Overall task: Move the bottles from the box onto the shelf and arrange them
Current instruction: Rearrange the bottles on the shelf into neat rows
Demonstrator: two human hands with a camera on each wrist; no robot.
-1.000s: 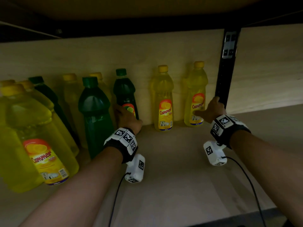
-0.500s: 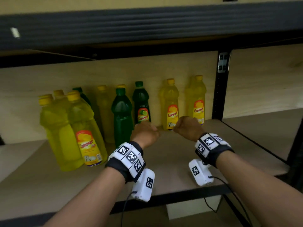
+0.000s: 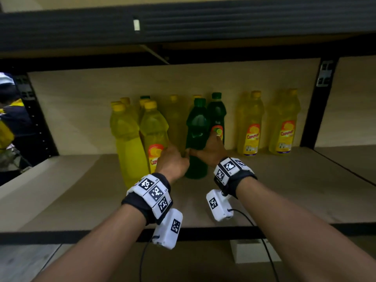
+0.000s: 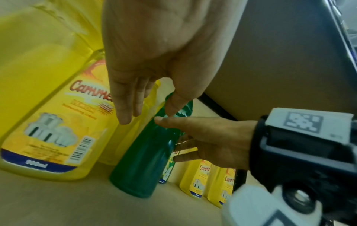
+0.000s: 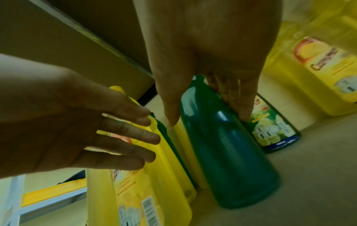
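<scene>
Several yellow bottles and two green ones stand on the wooden shelf (image 3: 284,190). My right hand (image 3: 211,151) grips the front green bottle (image 3: 196,127) low on its body. In the right wrist view the thumb lies on that green bottle's (image 5: 231,160) left side and the fingers (image 5: 237,104) on its right, in front of the rear green bottle (image 5: 274,130). My left hand (image 3: 175,155) is open with straight fingers (image 5: 135,134) beside the labelled yellow bottle (image 3: 154,135), holding nothing. The box is not in view.
Two more yellow bottles (image 3: 250,127) (image 3: 283,127) stand apart at the back right. Black uprights (image 3: 317,110) (image 3: 38,123) bound the bay, and a dark beam (image 3: 183,23) runs overhead. A person (image 3: 8,119) stands at the far left. A white block (image 3: 250,253) sits under the shelf.
My view has pulled back from the shelf. Both hands left the rear bottles and drew in as fists. Now the right holds the front green bottle and the left has opened by the yellow one.
</scene>
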